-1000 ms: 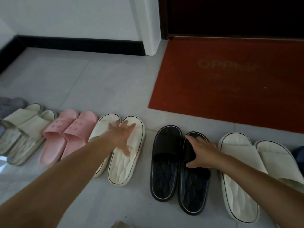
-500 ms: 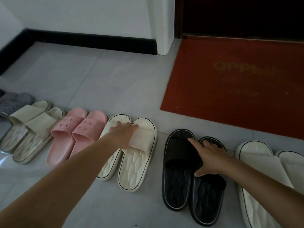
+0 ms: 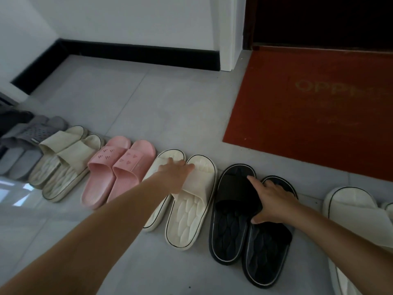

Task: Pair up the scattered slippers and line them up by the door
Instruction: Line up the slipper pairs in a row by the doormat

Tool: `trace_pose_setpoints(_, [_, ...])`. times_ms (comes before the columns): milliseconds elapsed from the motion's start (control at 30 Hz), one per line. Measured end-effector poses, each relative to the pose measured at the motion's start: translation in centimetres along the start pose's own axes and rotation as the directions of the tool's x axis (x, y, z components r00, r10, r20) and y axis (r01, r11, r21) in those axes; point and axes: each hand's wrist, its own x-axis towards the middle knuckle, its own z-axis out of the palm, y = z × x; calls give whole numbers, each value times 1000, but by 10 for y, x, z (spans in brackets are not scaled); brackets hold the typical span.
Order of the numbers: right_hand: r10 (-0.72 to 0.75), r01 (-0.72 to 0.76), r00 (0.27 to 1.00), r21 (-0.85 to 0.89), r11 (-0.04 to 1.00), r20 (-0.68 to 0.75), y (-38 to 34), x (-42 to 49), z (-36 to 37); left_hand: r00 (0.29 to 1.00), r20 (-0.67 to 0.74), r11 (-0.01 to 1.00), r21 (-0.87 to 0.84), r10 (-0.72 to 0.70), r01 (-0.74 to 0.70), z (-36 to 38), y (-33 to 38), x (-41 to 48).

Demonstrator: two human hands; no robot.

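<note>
Pairs of slippers stand in a row on the grey floor. My left hand (image 3: 176, 174) lies across the straps of the cream pair (image 3: 187, 216), fingers closed over them. My right hand (image 3: 274, 201) grips the straps of the black pair (image 3: 231, 228), thumb under the left strap's edge. Left of the cream pair are a pink pair (image 3: 119, 171), a beige pair (image 3: 61, 162) and a grey pair (image 3: 27, 141). Another white pair (image 3: 353, 205) sits at the far right, partly cut off by the frame and my forearm.
A red doormat (image 3: 314, 116) lies in front of the dark door (image 3: 319, 20) at the upper right. A white wall with black skirting (image 3: 136, 54) runs behind the row. A white door frame post (image 3: 229, 33) stands between wall and door.
The view has shifted left, so the slippers sit further right in frame. My left hand has settled onto the cream straps. My right hand stays on the black pair.
</note>
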Motion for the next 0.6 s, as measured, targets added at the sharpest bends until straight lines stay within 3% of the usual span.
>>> trace_pose_setpoints(267, [-18,18,1000,-16,1000,13,-3,-3,-1,998,48,998,47,-42,40,-5,11,-3])
trace_pose_setpoints(367, [-38,39,998,-12,999,49,10,-8,-1,986,83,989,-42,144,-141,-19,50,-3])
trace_pose_setpoints(500, [-65,66,997,-22,998,42,46,-26,-3,898,16,891,-138,439,-433,-35,120,-8])
trace_pose_setpoints(600, [-45,44,999,32,998,27,85,-48,-4,858,13,852,-121,514,-509,-39,163,-11])
